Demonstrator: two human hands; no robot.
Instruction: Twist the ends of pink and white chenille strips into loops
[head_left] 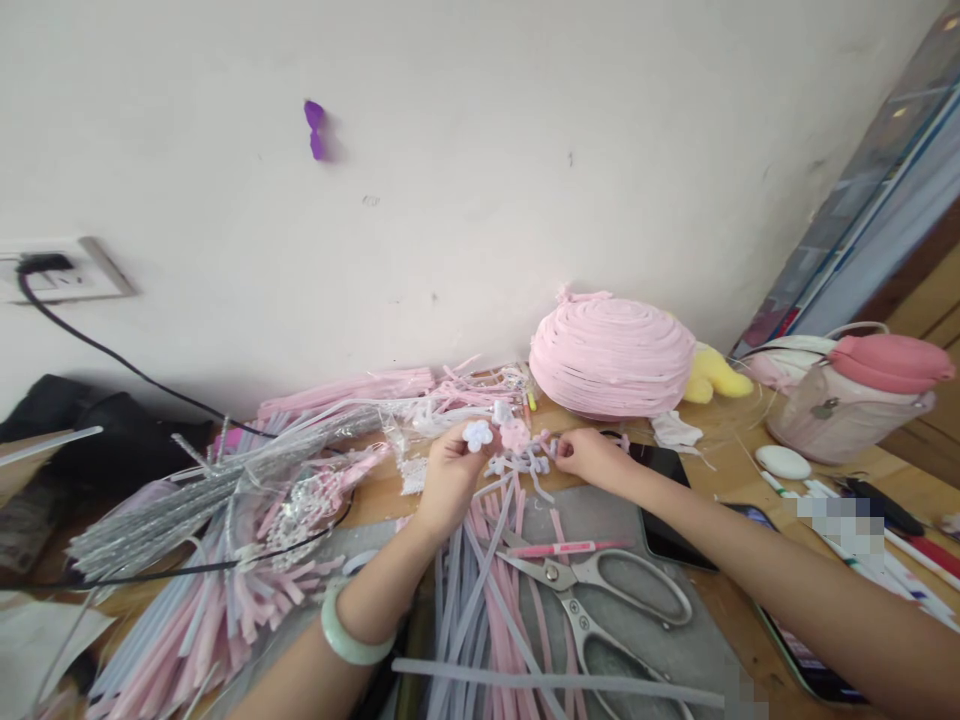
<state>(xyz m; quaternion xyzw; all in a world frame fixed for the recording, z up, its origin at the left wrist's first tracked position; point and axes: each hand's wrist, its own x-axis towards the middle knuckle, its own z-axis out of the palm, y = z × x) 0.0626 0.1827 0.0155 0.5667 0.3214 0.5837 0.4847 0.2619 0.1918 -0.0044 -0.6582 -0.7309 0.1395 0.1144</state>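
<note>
My left hand (448, 470) pinches a small pale-blue fuzzy flower (478, 435), petals facing up. Just right of it is a pink fuzzy flower (514, 435); I cannot tell whether it touches the hand. My right hand (589, 457) has its fingertips pressed together beside a cluster of lilac pipe-cleaner pieces (525, 465). What those fingertips grip, if anything, is too small to make out. Below both hands lie grey-blue and pink pipe cleaners (469, 600), a pink pen (562, 548) and large metal scissors (592, 600) on a grey mat (630, 520).
At left, silver pipe cleaners (165, 520) and pink bundles (187, 640) lie under a black cable (150, 575). A large pink coiled dome (611, 355) stands against the wall. On the right are a dark tablet (664, 465), a phone (810, 650), markers (862, 560) and a pink-lidded bottle (855, 400).
</note>
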